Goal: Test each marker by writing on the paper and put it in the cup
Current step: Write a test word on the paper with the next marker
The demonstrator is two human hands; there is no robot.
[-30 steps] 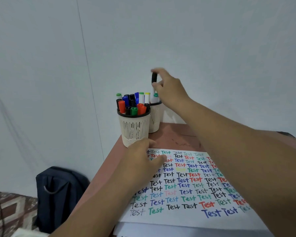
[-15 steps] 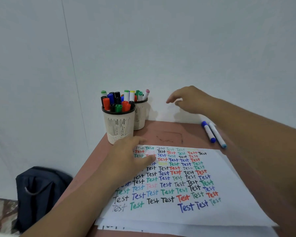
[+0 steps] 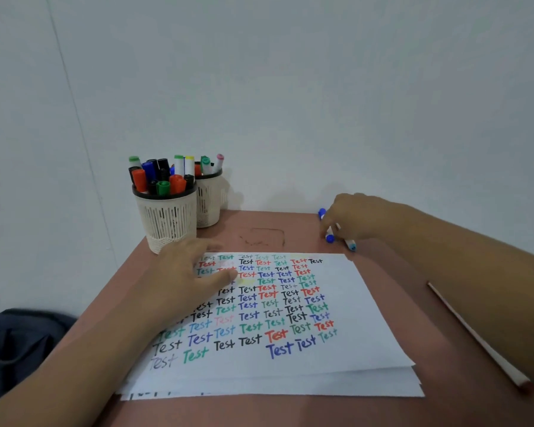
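Paper (image 3: 336, 359) lies nearest me on the table (image 3: 290, 411), covered in rows of colored "Test". My left hand (image 3: 185, 278) rests flat on its ten o'clock corner, fingers straight. At two o'clock beyond the sheet, my right hand (image 3: 350, 215) curls its fingers onto two markers (image 3: 330, 237) lying side by side. Farther, at eleven o'clock, the near cup (image 3: 168, 220) stands full of markers, the far cup (image 3: 210, 204) just behind it against the wall (image 3: 321, 87).

The left hand (image 3: 195, 272) is laid flat with fingers spread; the right hand (image 3: 350, 218) is reached forward, fingers curled downward.
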